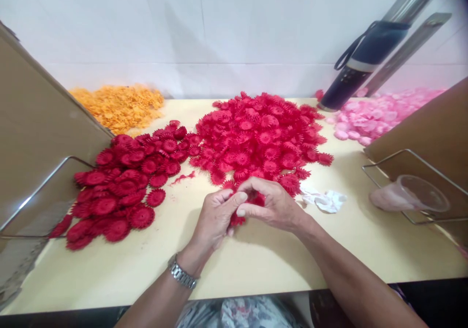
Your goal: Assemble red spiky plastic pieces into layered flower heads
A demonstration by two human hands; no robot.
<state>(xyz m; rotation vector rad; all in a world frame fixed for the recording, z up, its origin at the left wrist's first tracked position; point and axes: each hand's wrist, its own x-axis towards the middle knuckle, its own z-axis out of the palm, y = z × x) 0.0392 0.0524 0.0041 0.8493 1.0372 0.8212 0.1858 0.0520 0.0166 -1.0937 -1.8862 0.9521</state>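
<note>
My left hand, with a metal watch on its wrist, is closed around a small red frilled artificial flower piece. The fingers of my right hand curl over from the other side, thumb and fingertips meeting the left thumb at that piece. Most of the piece is hidden by my fingers. Just beyond both hands lies a loose heap of bright red flower pieces. To the left sits a darker red heap of thicker, layered flower rounds.
Yellow petals lie back left and pink ones back right. A dark blue flask leans by the wall. Cardboard panels flank the table. A plastic cup sits in a wire holder; crumpled tissue lies nearby.
</note>
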